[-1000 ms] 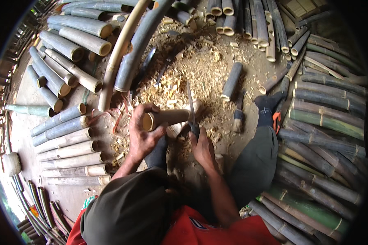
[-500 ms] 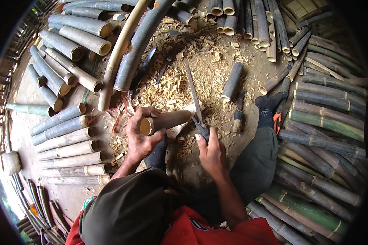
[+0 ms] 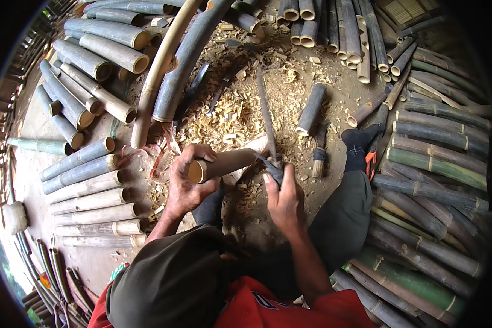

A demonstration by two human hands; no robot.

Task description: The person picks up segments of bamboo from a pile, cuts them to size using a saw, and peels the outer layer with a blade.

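My left hand is wrapped round the near end of a short bamboo tube, its pale cut end facing me. The tube's far end rests by a pale block of wood on the ground. In my right hand is a long-bladed knife, gripped by its dark handle, with the blade pointing away from me beside the tube's far end. Whether the blade touches the tube I cannot tell.
Pale shavings cover the ground ahead. A dark bamboo piece and a dark tool with a pale, bound end lie to the right. Two long poles slant at the left. Bamboo piles flank me; my foot is at right.
The knife has shifted slightly right and its blade has swung more upright. My right hand moved a little to the right with it. The left hand and bamboo tube stay nearly in place.
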